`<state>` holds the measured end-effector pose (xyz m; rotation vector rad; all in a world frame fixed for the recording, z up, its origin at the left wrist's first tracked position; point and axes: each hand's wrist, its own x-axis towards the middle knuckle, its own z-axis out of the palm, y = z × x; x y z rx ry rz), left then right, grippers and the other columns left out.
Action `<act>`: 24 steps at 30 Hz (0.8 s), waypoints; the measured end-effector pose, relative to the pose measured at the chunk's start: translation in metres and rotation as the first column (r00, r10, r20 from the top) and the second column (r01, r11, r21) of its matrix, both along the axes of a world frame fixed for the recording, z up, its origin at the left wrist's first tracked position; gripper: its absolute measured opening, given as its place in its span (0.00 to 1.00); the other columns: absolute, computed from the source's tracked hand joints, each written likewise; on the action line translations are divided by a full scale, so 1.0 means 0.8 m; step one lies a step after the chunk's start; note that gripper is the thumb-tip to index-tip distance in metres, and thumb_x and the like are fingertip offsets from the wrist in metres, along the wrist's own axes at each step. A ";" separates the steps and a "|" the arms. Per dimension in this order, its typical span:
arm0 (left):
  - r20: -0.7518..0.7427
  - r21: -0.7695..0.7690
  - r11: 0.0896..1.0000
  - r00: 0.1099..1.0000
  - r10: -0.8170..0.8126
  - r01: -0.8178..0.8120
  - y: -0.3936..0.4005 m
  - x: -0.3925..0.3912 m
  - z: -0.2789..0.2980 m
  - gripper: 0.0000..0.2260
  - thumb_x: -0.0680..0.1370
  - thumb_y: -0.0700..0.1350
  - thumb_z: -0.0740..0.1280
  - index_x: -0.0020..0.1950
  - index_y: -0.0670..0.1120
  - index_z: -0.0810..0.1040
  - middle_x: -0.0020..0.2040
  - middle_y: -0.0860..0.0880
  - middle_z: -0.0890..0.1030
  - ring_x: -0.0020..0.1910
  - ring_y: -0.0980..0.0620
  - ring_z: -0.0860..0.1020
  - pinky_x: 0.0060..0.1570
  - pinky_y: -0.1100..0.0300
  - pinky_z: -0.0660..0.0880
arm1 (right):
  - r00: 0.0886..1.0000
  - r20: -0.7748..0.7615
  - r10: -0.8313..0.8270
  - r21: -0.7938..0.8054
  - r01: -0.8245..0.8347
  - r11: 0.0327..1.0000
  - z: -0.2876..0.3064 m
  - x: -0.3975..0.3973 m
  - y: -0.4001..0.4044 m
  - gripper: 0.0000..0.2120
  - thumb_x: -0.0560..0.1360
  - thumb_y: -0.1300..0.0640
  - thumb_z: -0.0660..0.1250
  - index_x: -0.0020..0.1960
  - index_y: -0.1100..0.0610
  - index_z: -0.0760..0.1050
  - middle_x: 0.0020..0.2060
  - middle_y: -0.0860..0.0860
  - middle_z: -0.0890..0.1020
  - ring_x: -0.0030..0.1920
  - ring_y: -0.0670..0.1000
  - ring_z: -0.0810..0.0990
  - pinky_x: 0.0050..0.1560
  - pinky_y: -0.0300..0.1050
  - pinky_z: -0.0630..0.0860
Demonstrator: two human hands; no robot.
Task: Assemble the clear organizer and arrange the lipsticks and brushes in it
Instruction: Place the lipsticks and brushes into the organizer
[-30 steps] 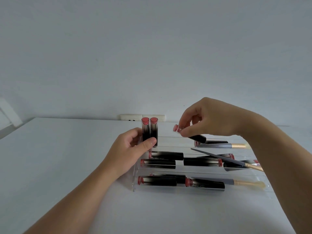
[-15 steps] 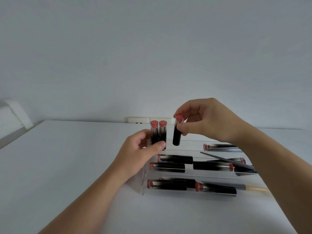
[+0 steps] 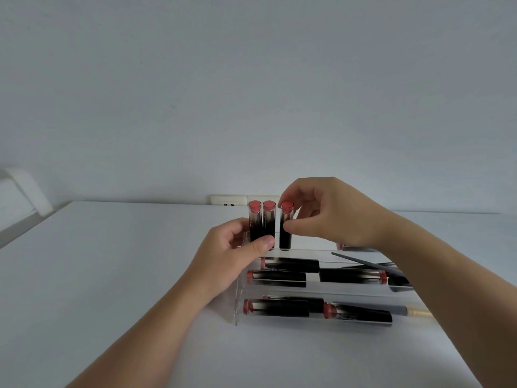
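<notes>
Right hand (image 3: 333,214) pinches third upright lipstick (image 3: 286,228); left hand (image 3: 232,261) grips two upright lipsticks (image 3: 261,225).

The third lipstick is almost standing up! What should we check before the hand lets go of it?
1. Third lipstick upright: ok, it stands straight beside the two standing lipsticks.
2. Its bottom resting on the organizer's top shelf: cannot tell, clear plastic hides the contact.
3. Right hand holding it: ok, thumb and fingertips pinch it.
4. Left hand steadying the two standing lipsticks: ok, fingers wrap them.
5. Gap to its neighbours: ok, a narrow space shows.
6. Room to its right on the shelf: ok, bare there.
</notes>
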<state>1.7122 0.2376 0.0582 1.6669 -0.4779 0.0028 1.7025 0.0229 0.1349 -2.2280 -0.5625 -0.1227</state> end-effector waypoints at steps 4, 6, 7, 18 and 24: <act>-0.010 -0.004 1.000 1.000 -0.004 0.004 0.000 0.001 -0.001 0.14 0.69 0.59 0.74 0.54 0.61 0.85 0.49 0.54 0.88 0.50 0.56 0.86 0.47 0.69 0.78 | 1.000 -0.010 0.000 -0.010 0.000 1.000 -0.002 0.000 0.002 0.07 0.71 0.60 0.74 0.47 0.51 0.80 0.34 0.39 0.83 0.31 0.39 0.78 0.25 0.26 0.67; -0.006 0.001 1.000 1.000 -0.001 0.001 0.000 0.001 -0.001 0.14 0.69 0.59 0.74 0.54 0.61 0.85 0.49 0.55 0.88 0.50 0.56 0.86 0.47 0.69 0.78 | 1.000 -0.014 -0.001 -0.005 0.001 1.000 -0.002 0.000 0.002 0.07 0.71 0.61 0.74 0.46 0.51 0.79 0.33 0.39 0.83 0.30 0.39 0.77 0.24 0.26 0.67; -0.006 0.003 1.000 1.000 0.000 0.000 0.000 0.001 -0.001 0.14 0.69 0.59 0.74 0.54 0.61 0.85 0.49 0.55 0.88 0.50 0.56 0.86 0.47 0.69 0.78 | 1.000 -0.014 -0.001 0.000 0.001 1.000 -0.002 0.001 0.002 0.07 0.71 0.61 0.74 0.46 0.51 0.79 0.32 0.39 0.82 0.29 0.38 0.77 0.24 0.26 0.66; 0.005 0.057 0.998 1.000 0.012 -0.012 0.001 0.003 -0.004 0.14 0.69 0.61 0.74 0.54 0.65 0.84 0.50 0.57 0.88 0.50 0.57 0.86 0.49 0.65 0.78 | 0.997 0.033 -0.076 -0.102 0.079 0.992 0.021 0.002 -0.023 0.13 0.68 0.43 0.77 0.51 0.42 0.80 0.45 0.38 0.82 0.42 0.41 0.82 0.39 0.31 0.75; -0.013 0.054 0.998 1.000 0.012 -0.012 0.002 0.005 -0.007 0.14 0.69 0.62 0.74 0.53 0.64 0.84 0.49 0.55 0.88 0.49 0.56 0.86 0.51 0.59 0.78 | 0.989 -0.064 -0.134 -0.335 0.105 0.936 0.049 -0.006 -0.074 0.05 0.71 0.44 0.75 0.42 0.44 0.84 0.34 0.44 0.85 0.34 0.42 0.82 0.34 0.35 0.75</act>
